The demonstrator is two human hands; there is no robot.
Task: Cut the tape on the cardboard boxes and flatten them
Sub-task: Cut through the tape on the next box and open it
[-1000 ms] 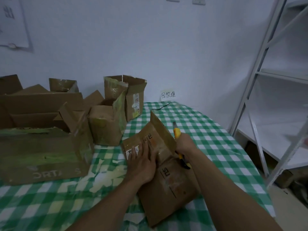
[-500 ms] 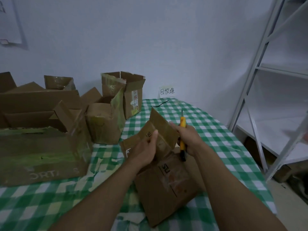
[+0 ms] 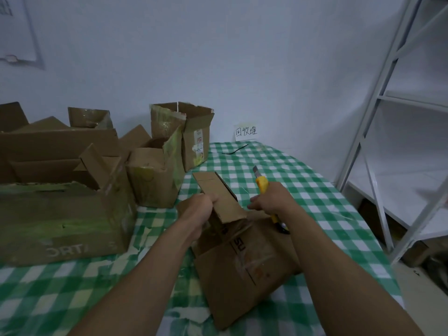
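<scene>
Right of flap (image 3: 223, 194), knife (image 3: 263, 184) over tablecloth (image 3: 308, 187)

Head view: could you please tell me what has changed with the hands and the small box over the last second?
The left hand, earlier flat on the small brown cardboard box, has moved up and now grips its raised flap. The right hand still holds the yellow utility knife, blade up, beside the flap. The other open cardboard boxes stayed put.
</scene>
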